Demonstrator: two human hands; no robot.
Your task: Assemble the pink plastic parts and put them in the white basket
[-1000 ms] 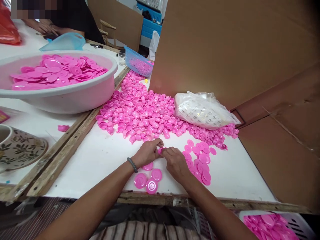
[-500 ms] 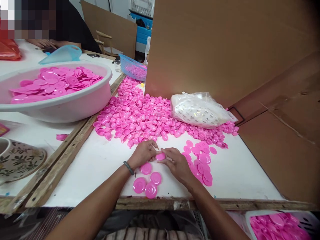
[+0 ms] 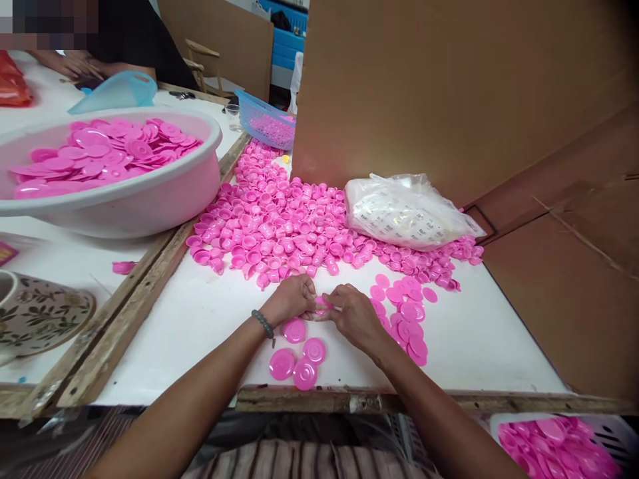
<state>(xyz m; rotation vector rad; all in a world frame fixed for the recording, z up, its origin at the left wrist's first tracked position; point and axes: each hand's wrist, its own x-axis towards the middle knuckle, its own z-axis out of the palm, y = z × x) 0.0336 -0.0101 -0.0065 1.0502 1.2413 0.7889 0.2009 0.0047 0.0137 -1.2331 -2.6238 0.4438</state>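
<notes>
Head view showed a small pink piece (image 3: pixel 322 305) pinched between the fingertips of both hands, just above the white surface (image 3: pixel 200 319) and just in front of the big heap of pink cups (image 3: pixel 279 229). The left hand (image 3: pixel 291 299) was curled closed on the piece from its left side, a beaded bracelet (image 3: pixel 263 324) on that wrist. The right hand (image 3: pixel 353 313) met it from the other side, fingers bent and gripping the same piece; how much of the piece each hand covered could not be told.

Taking the cup heap as the landmark: four finished pink discs (image 3: pixel 298 352) lay flat in a loose cluster in front of it, under the left hand and near the surface's wooden front edge. A looser spread of flat pink lids (image 3: pixel 405 318) lay in front of the heap's right end, just beside the right hand. A clear plastic bag (image 3: pixel 407 211) of small pale items rested on the heap's right part, against a tall cardboard sheet (image 3: pixel 449 100). Behind the heap stood a blue basket (image 3: pixel 263 121), tilted. Left of the heap, across a wooden frame strip, a pink basin (image 3: pixel 150 199) held many pink lids, with a pale blue scoop (image 3: pixel 120 92) behind it. Farther left and nearer the camera sat a patterned dish (image 3: pixel 42 316). Beyond the basin, another person's hand (image 3: pixel 74 65) rested on the neighbouring table. Below the surface, to the right, a white crate (image 3: pixel 616 432) held more pink lids.
</notes>
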